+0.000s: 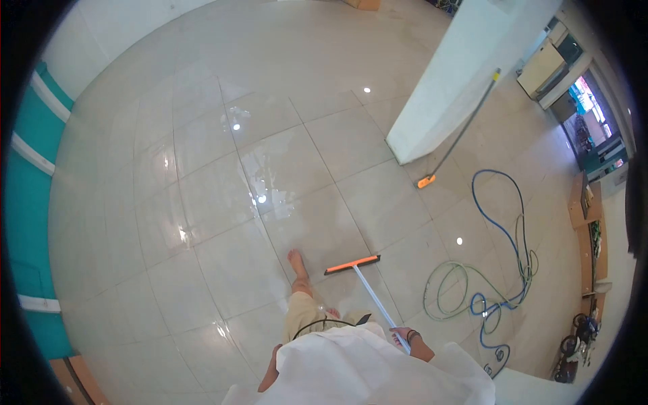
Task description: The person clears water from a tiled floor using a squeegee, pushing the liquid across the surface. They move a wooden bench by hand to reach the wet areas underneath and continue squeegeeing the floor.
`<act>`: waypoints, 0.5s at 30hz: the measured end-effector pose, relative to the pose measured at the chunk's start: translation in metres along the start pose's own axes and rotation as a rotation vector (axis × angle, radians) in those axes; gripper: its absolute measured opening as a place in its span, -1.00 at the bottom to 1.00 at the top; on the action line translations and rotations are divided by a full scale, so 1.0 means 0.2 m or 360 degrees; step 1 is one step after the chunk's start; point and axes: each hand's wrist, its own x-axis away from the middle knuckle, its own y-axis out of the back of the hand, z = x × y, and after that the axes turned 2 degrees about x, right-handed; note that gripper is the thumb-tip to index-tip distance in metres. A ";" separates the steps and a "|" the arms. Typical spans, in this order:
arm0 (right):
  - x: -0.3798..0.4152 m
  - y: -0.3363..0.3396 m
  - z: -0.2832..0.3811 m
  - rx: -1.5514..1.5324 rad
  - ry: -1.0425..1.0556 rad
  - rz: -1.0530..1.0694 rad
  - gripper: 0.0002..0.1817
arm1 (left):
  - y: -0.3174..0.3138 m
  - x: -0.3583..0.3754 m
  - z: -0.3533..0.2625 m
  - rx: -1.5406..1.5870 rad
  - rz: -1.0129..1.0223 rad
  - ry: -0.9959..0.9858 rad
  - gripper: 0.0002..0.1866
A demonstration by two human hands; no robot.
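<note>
Head view, nearest first: white shirt (pixel 364 368) filling the bottom of the frame, khaki shorts (pixel 304 314) just beyond it, one bare foot (pixel 297 262) planted forward on the floor (pixel 202 169). Right hand (pixel 403 335) closed around the pale handle of a squeegee (pixel 368 287), dark band at the wrist. Handle running up and to the left from the grip to an orange and black blade (pixel 352 264), lying flat on the tiles just right of the bare foot. Left hand (pixel 268 379) low at the left side of the shirt, mostly hidden by the cloth; open or closed, cannot tell; touching nothing that shows.

Glossy cream tiles all around, with a wet sheen and bright ceiling reflections spread across the middle, far side of the foot. Right of the squeegee, near, a green hose (pixel 449 290) coiled in loops, tangled with a blue hose (pixel 503 202) that swings in a long loop toward the far right. Farther off, a second long-handled tool (pixel 459 131) leaning against a white pillar (pixel 459 74), its orange head (pixel 426 181) resting on the floor at the pillar's foot, well apart from the blade in use. Teal wall with white stripes (pixel 30 202) along the left edge. Shelves and cluttered furniture (pixel 590 216) along the far right edge, too small and warped to make out in detail.
</note>
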 end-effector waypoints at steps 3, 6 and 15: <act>0.04 -0.09 0.27 -0.0401 0.0093 0.0214 -0.67 | 0.31 -0.23 -0.14 -0.0030 -0.0044 -0.0155 -0.63; 0.15 -0.23 0.53 -0.0070 0.0178 -0.0026 -0.67 | 0.75 -0.63 -0.42 0.0099 -0.0044 -0.0042 -0.64; 0.31 -0.28 1.35 0.0730 0.0176 -0.0086 -0.83 | 1.84 -1.38 -2.12 0.0468 -0.0466 -0.0331 -0.79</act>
